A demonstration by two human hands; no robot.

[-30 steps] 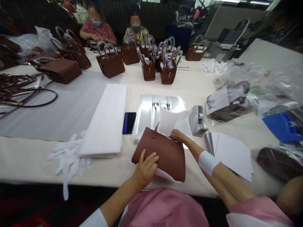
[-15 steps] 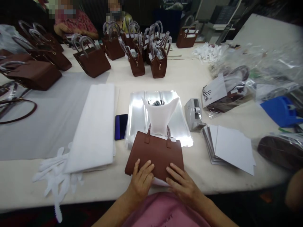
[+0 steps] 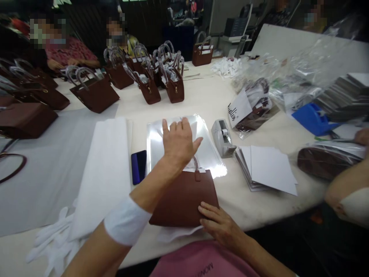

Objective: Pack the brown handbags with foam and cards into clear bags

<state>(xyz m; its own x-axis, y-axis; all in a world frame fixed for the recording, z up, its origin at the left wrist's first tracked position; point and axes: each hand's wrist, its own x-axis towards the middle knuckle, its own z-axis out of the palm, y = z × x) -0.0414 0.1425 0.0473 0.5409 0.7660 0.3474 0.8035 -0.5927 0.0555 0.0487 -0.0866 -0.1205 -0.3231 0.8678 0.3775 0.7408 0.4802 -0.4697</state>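
Observation:
A brown handbag (image 3: 184, 200) lies near the table's front edge, its handles pointing away from me, with white sheet material (image 3: 178, 234) showing under its near edge. My right hand (image 3: 220, 223) rests on the bag's lower right part with fingers stretched out. Reaching over the bag, my left hand (image 3: 178, 140) is open, fingers spread, above the stack of clear plastic sleeves (image 3: 201, 142). It hides the left handle and most of the white material at the bag's top.
A phone (image 3: 138, 167) and folded white sheets (image 3: 100, 173) are left of the sleeves. A tape dispenser (image 3: 223, 138), grey cards (image 3: 271, 169) and a wrapped bag (image 3: 250, 111) stand right. Brown bags (image 3: 93, 92) line the back. Another person's arm (image 3: 348, 181) is at the right edge.
My left hand has left the bag's front and reached forward over the sleeves. My right hand stays on the bag. The view has turned to the right.

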